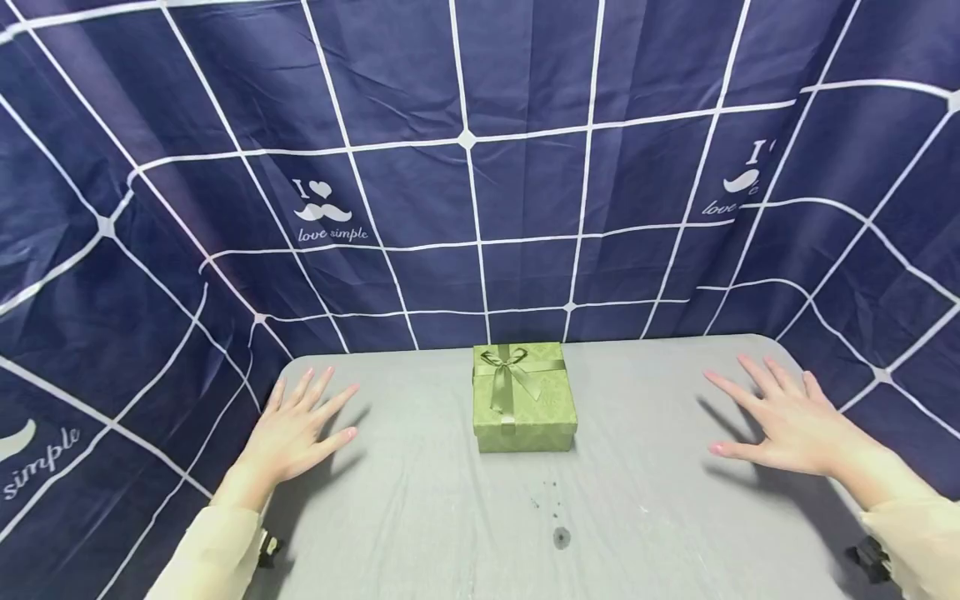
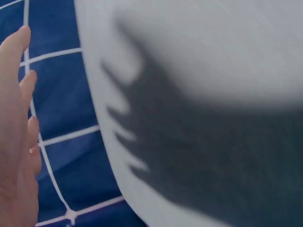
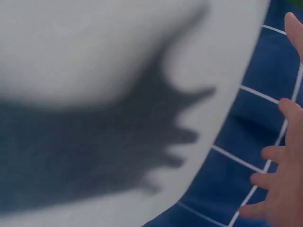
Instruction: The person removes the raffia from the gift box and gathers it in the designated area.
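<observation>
A green gift box (image 1: 525,400) with a ribbon bow (image 1: 504,360) on its lid sits at the back middle of the grey-covered table (image 1: 420,500). Well to its left, my left hand (image 1: 300,429) hovers over the table's left side with fingers spread, holding nothing. My right hand (image 1: 798,425) is likewise spread above the right side, apart from the box. In the left wrist view the left hand (image 2: 14,137) shows along the left edge, its shadow falling on the cloth. The right wrist view has the right hand (image 3: 286,165) at its right edge, also casting a shadow.
A navy curtain (image 1: 405,192) with white grid lines and printed words stands behind the table and along both sides. Dark spots (image 1: 561,537) mark the cloth in front of the box. Dark devices (image 1: 872,557) show at both wrists.
</observation>
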{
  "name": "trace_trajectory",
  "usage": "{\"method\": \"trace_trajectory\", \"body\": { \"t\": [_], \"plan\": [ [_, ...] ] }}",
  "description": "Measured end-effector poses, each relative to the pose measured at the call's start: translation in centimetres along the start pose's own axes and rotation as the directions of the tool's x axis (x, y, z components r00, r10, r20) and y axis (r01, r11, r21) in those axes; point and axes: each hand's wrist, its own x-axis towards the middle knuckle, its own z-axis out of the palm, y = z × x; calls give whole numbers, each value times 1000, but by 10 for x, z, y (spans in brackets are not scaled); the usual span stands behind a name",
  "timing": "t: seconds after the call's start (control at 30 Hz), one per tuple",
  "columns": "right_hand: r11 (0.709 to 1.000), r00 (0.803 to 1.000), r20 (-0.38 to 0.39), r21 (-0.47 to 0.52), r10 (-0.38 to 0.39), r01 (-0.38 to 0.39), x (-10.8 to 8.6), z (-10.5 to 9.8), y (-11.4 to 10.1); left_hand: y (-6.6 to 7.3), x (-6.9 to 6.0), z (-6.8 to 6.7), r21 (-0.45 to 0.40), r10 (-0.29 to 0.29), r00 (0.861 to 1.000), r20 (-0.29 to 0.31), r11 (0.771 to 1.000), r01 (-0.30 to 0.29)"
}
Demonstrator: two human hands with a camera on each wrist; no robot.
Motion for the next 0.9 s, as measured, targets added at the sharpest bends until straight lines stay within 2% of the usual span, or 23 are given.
{"method": "trace_trajectory", "body": {
  "t": [0.13, 0.23, 0.3, 0.47, 0.57, 0.7, 0.8, 0.9],
  "plan": [
    [996, 997, 56, 70, 45, -48, 14, -10, -16, 9, 10, -2, -76, -40, 999, 8, 996, 41],
    [986, 996, 61, 153, 58, -66, 24, -17, -30, 16, 18, -4, -149, -77, 997, 16, 986, 78],
    [975, 997, 50, 212, 62, -72, 31, -19, -42, 22, 23, -8, -189, -103, 994, 19, 976, 105],
    [935, 996, 31, 344, 84, -89, 46, -18, -72, 42, 37, -16, -288, -146, 989, -25, 948, 132],
    [907, 994, -5, 410, 106, -94, 53, -13, -92, 57, 44, -16, -382, -185, 980, -67, 913, 146],
    [845, 986, -45, 523, 158, -111, 59, -3, -119, 77, 54, -9, -527, -266, 960, -92, 831, 180],
    [792, 976, -44, 593, 214, -147, 62, 3, -134, 92, 61, -2, -576, -325, 941, -92, 789, 216],
    [759, 964, -44, 627, 263, -178, 65, 8, -145, 106, 66, 1, -605, -371, 923, -99, 759, 240]
  ]
}}
